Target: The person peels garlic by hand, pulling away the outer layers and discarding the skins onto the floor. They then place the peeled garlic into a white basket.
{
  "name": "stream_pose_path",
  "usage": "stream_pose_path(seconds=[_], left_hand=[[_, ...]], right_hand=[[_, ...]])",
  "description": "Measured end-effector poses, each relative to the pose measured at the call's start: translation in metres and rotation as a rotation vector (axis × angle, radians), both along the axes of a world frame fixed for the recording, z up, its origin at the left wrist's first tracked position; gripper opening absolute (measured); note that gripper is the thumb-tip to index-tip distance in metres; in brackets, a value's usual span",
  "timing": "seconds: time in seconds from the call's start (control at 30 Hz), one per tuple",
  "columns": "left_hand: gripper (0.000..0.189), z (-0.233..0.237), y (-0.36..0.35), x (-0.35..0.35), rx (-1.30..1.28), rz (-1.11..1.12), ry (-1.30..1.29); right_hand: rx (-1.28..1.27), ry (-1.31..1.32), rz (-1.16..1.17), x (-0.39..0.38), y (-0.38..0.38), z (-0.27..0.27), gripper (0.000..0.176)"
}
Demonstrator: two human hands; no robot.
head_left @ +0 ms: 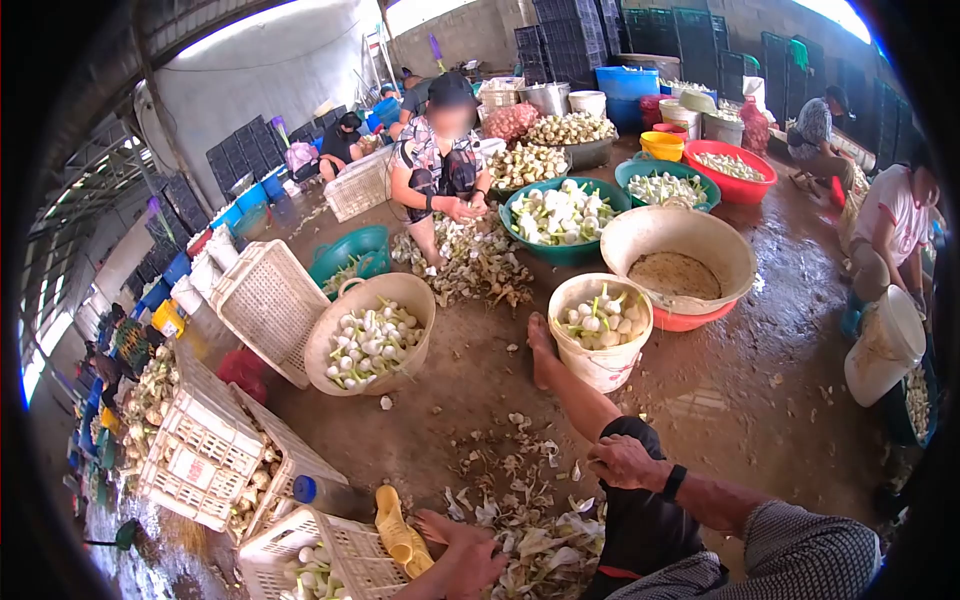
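Observation:
My right hand [628, 462] rests on my knee, its fingers curled; whether anything is inside them cannot be made out. At the bottom, my left hand [474, 562] is low beside my foot, its fingers mostly hidden. Near it lie a yellow shoe [398, 535] and a crate [365, 560] with white bulbs. Dry peels [550, 545] cover the floor between my legs. Past my outstretched foot stands a white bucket [602, 368] holding peeled garlic bulbs [600, 318]. A beige basin [325, 345] of peeled bulbs is to the left.
A person [440, 165] crouches opposite at a pile of peels [470, 260]. Green basin [565, 250], empty beige tub [740, 250] and red basin [730, 180] stand beyond the bucket. Crates [215, 440] with unpeeled bulbs lean at left. Another person [895, 225] bends at right beside a white bucket [885, 345].

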State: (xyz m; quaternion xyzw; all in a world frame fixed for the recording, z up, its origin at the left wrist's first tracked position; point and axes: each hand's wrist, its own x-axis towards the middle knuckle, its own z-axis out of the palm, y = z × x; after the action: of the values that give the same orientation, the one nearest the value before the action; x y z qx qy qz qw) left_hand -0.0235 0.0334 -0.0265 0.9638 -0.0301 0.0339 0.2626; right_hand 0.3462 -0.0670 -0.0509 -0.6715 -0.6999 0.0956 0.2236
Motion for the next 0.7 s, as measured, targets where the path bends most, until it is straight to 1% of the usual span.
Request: stream_pose_path(seconds=[0.03,0.07,0.1,0.17,0.2,0.23,0.27,0.3,0.33,0.37,0.43,0.47,0.5,0.53,0.57,0.63,0.7], left_hand=[[0.056,0.0,-0.002,0.0,-0.042,0.011,-0.047],[0.056,-0.003,-0.006,0.001,-0.037,0.015,-0.047],[0.052,-0.007,-0.013,0.002,0.038,0.126,-0.052],[0.045,-0.017,-0.026,0.004,0.185,0.346,-0.058],[0.042,-0.021,-0.03,0.004,0.259,0.454,-0.062],[0.041,-0.022,-0.029,0.005,0.333,0.563,-0.067],[0.041,-0.023,-0.022,0.006,0.336,0.568,-0.068],[0.038,-0.024,-0.011,0.006,0.135,0.466,0.04],[0.036,-0.022,-0.005,0.007,-0.067,0.36,0.145],[0.036,-0.022,-0.007,0.008,-0.068,0.361,0.146],[0.025,-0.017,-0.014,0.01,-0.105,0.448,0.211],[0.025,-0.033,-0.013,0.007,-0.105,0.449,0.209],[0.027,-0.061,-0.011,0.0,-0.236,0.5,0.132],[0.029,-0.068,-0.012,-0.003,-0.367,0.55,0.057],[0.029,-0.075,-0.015,-0.007,-0.369,0.552,0.064],[0.028,-0.068,-0.021,-0.004,0.039,0.581,0.161],[0.027,-0.074,-0.019,-0.005,0.031,0.578,0.16]], right_hand=[[0.017,0.03,0.013,0.002,0.001,-0.001,0.017],[0.034,0.06,0.028,0.006,0.003,-0.002,0.018],[0.04,0.061,0.033,0.014,0.006,-0.006,0.018],[-0.08,0.298,0.099,0.033,0.018,-0.01,0.02],[-0.248,0.584,-0.095,0.025,0.014,0.033,0.021],[-0.244,0.583,-0.09,0.032,0.02,0.031,0.021],[-0.038,0.351,-0.131,0.044,0.027,0.022,0.019],[0.164,0.117,-0.171,0.052,0.031,0.015,0.018],[0.127,0.106,-0.232,0.056,0.033,0.01,0.016],[0.126,0.106,-0.231,0.059,0.031,0.003,0.016],[0.12,-0.346,0.063,0.059,0.023,-0.01,0.014],[0.12,-0.347,0.064,0.059,0.02,-0.016,0.014],[0.118,-0.347,0.05,0.057,0.019,-0.016,0.014],[0.112,-0.341,0.036,0.054,0.017,-0.016,0.015],[0.11,-0.335,0.037,0.052,0.015,-0.017,0.015],[0.17,-0.114,-0.089,0.052,0.014,-0.018,0.016],[0.178,-0.135,-0.078,0.055,0.013,-0.019,0.016]])
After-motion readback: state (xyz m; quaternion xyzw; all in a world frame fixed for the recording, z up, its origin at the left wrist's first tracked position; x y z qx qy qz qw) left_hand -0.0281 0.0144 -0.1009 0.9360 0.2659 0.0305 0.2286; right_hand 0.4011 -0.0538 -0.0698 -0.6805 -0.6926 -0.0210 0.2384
